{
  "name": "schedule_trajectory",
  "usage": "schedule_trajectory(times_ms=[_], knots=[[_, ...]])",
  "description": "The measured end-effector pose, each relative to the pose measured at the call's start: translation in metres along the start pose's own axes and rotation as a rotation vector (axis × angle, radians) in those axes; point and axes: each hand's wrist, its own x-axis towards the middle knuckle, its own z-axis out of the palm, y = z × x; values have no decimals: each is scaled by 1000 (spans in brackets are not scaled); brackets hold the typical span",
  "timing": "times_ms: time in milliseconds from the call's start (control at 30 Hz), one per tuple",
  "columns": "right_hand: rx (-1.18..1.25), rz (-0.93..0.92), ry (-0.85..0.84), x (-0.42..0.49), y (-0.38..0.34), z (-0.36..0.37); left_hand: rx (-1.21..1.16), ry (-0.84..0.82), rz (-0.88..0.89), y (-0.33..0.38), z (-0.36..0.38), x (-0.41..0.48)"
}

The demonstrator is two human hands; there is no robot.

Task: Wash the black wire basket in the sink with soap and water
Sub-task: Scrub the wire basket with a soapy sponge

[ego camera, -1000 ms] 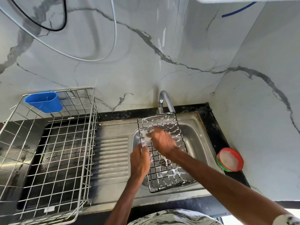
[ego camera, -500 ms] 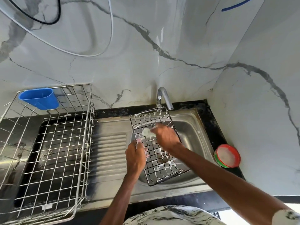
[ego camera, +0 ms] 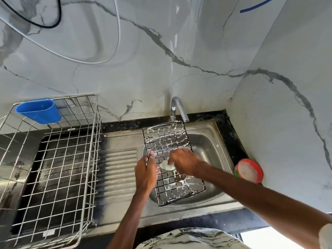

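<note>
The black wire basket (ego camera: 167, 141) lies tilted across the steel sink bowl (ego camera: 213, 146), its wires streaked with white soap foam. My left hand (ego camera: 145, 174) grips the basket's left rim. My right hand (ego camera: 185, 163) holds a soapy white-green scrubber (ego camera: 167, 165) and presses it on the basket's wire floor near the middle. The tap (ego camera: 177, 108) stands just behind the basket's far end; no water stream is visible.
A large silver wire dish rack (ego camera: 59, 159) with a blue plastic cup (ego camera: 40, 110) hooked on its back corner fills the counter at left. A ribbed drainboard (ego camera: 117, 169) lies between rack and sink. A red-rimmed soap tub (ego camera: 249, 171) sits right of the sink by the marble wall.
My right hand slid the scrubber from the basket's far end toward me along the wire floor. My left hand kept its grip on the rim. The camera shifted a little.
</note>
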Motion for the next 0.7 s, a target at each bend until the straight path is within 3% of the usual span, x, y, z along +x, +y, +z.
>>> schedule_trajectory(times_ms=[133, 267, 400, 567, 700], knots=[[-76, 152, 121, 29, 12, -19, -78, -33, -51, 6, 4, 0], [-151, 261, 186, 48, 13, -20, 14, 3, 49, 6, 4, -4], [-207, 211, 56, 21, -4, 3, -4, 60, 43, 2, -2, -1], [-103, 169, -180, -20, -39, 19, -12, 139, 55, -2, -8, 5], [-23, 289, -112, 3, -27, 5, -22, 117, 67, 0, -12, 8]])
